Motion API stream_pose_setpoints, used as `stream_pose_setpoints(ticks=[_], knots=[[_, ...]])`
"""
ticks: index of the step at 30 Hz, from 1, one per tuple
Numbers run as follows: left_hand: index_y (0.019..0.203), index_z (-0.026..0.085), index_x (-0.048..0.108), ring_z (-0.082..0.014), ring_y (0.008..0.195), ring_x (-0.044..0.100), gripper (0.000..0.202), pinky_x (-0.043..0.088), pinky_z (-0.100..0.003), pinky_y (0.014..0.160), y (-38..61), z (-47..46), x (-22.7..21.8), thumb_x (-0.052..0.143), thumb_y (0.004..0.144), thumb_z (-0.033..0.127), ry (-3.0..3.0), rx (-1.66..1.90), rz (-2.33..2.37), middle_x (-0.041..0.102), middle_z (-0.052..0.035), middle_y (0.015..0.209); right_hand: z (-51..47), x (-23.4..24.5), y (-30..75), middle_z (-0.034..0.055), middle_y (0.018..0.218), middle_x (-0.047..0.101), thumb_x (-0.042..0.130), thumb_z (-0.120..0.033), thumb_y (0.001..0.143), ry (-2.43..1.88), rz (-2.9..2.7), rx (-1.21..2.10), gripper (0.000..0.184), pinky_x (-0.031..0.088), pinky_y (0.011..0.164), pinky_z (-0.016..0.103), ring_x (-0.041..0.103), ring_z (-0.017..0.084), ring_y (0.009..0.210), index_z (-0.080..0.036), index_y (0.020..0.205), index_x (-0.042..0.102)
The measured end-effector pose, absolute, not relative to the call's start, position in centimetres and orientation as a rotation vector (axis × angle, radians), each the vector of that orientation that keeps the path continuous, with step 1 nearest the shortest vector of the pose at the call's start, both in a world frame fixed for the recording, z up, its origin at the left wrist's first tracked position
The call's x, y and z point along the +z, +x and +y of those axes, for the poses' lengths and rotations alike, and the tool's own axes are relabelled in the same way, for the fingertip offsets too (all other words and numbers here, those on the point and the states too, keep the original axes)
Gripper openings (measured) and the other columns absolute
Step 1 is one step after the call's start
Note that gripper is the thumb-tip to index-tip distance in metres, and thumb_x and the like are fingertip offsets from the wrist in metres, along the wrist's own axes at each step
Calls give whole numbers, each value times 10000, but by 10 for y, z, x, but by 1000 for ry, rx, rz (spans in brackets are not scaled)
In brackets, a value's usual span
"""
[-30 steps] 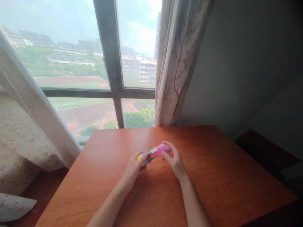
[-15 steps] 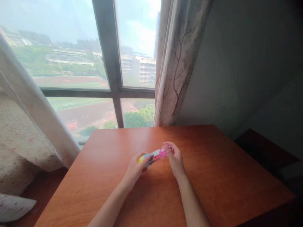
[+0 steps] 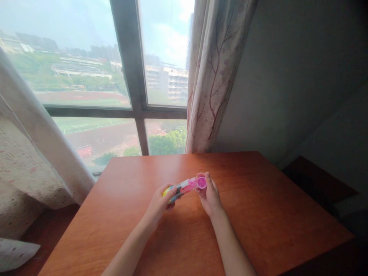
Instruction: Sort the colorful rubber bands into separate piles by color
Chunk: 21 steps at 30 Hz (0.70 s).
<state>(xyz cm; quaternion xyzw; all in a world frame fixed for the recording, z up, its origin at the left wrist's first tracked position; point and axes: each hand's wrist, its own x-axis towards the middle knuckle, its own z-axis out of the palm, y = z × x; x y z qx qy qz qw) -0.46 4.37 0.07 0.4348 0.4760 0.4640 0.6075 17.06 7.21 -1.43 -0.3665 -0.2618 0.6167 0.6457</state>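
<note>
left hand (image 3: pixel 161 200) clasped round slim colourful tube (image 3: pixel 186 186) | right hand (image 3: pixel 211 196) gripping round rimmed pink piece (image 3: pixel 201 183) | table (image 3: pixel 264 207) grained wood

Yellow, blue, black, white and pink pack (image 3: pixel 185 186); magenta round piece (image 3: pixel 201 183); reddish-brown table (image 3: pixel 258 203); beyond its far edge, branch-patterned pale curtain (image 3: pixel 215 76).

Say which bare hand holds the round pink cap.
The right hand holds the round pink cap; the left hand grips the slim multicoloured container by its yellow end.
</note>
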Motion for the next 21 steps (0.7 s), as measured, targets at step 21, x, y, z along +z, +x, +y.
stream_pose_setpoints(ticks=[21], knots=[[879, 164, 617, -65, 506, 453, 409, 346, -161, 432, -168, 5, 14, 792, 665, 465, 704, 1563, 1352, 553, 39, 664, 113, -25, 35, 7, 799, 670, 631, -403, 792, -933, -1628, 1372, 277, 493, 647, 267, 598, 145, 679, -201, 977, 674]])
